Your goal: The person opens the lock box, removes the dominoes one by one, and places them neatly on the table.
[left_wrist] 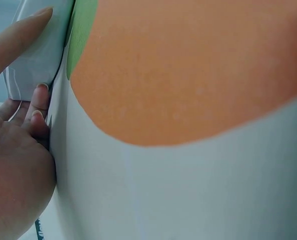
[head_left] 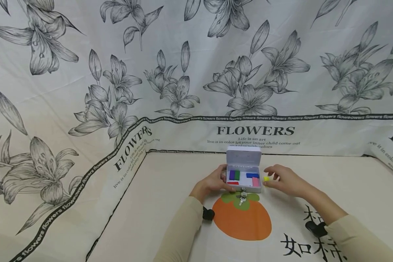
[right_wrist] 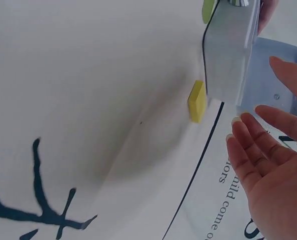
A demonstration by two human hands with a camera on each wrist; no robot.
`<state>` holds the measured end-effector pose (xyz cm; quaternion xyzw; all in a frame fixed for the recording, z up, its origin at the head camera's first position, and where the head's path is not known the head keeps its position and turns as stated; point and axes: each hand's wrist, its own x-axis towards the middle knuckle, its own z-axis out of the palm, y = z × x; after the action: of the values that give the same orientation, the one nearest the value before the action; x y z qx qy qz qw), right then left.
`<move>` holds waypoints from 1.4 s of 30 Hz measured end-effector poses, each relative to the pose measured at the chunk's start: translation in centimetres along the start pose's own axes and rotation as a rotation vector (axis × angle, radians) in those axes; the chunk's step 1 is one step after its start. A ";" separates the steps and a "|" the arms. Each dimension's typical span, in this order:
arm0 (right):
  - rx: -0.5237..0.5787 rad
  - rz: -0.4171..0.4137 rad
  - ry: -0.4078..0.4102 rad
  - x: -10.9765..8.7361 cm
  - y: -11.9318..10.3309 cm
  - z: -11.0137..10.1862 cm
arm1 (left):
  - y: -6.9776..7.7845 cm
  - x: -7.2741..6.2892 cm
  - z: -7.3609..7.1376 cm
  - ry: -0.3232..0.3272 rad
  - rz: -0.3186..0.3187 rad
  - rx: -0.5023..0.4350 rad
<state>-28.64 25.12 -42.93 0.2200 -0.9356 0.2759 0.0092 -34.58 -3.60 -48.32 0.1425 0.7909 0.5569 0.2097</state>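
Note:
A small pale lockable box (head_left: 243, 189) stands with its hinged lid (head_left: 243, 157) raised. Inside lie a purple block (head_left: 231, 175), a green block (head_left: 237, 175), a blue block (head_left: 251, 175), a pink block (head_left: 255, 181) and a red block (head_left: 233, 183). My left hand (head_left: 216, 181) holds the box at its left front corner, thumb on the front wall and fingers at the side. Right of the box, a yellow block (right_wrist: 197, 102) rests on the tablecloth. My right hand (head_left: 285, 180) hovers beside it with loose, spread fingers, holding nothing; a gap shows in the right wrist view.
Keys (head_left: 242, 198) hang from the latch at the box's front. Beneath is a pale tablecloth (head_left: 163, 203) with a printed orange persimmon (head_left: 242, 222) and black characters (head_left: 296, 244). A flower-patterned curtain (head_left: 183, 131) closes off the back and left.

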 end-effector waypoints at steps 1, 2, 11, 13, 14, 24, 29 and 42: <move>0.002 -0.013 0.005 0.1 -0.2 0.0 | 0.0 0.0 0.0 0.001 0.000 0.001; 0.003 -0.024 0.010 0.2 -0.4 0.1 | 0.0 0.0 0.0 0.003 -0.001 0.002; 0.030 -0.099 0.004 1.5 -1.8 0.7 | 0.1 0.1 0.1 0.031 -0.001 0.024; 0.037 -0.111 0.000 1.9 -2.0 0.9 | 0.2 0.0 0.1 0.031 0.001 0.031; 0.041 -0.116 -0.002 2.1 -2.1 1.0 | 0.2 0.0 0.1 0.029 0.001 0.034; 0.047 -0.117 -0.014 4.5 -2.5 2.5 | 0.2 0.1 -0.2 0.013 -0.005 0.033; 0.045 -0.134 -0.006 5.6 -2.5 3.3 | 0.3 0.2 -0.3 0.008 0.009 0.020; 0.059 -0.098 -0.043 7.1 -2.0 5.2 | 0.1 -0.1 0.0 0.004 0.001 -0.004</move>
<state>-33.69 18.05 -45.34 0.2717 -0.9151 0.2979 -0.0038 -34.56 -3.62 -48.18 0.1410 0.7902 0.5590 0.2081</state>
